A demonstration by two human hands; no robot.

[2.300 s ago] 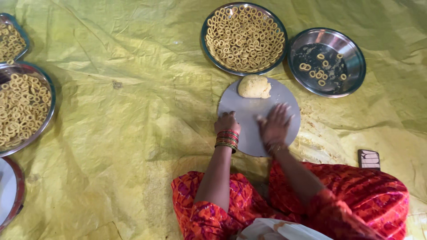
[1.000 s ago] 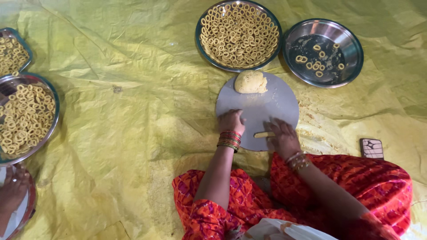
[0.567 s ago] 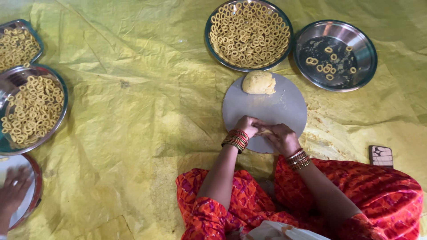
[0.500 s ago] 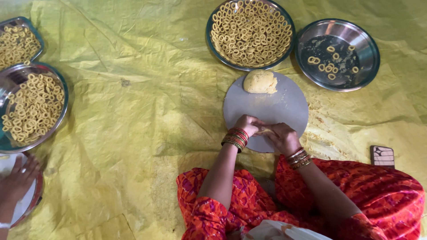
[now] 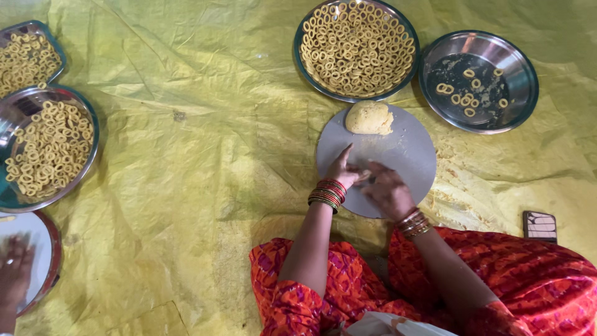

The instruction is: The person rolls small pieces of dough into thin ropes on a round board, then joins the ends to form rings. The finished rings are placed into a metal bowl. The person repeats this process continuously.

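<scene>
Our left hand (image 5: 344,172) and right hand (image 5: 387,188) meet at the round board's (image 5: 407,152) six o'clock, fingers pinched together on a small dough strip (image 5: 362,177). We judge ring-shaping is underway; closing its ends needs light pressure. The dough lump (image 5: 369,117) sits at twelve o'clock.

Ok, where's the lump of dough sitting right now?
The dough lump sits at the far edge of the round grey board, just below the full tray of rings.
</scene>
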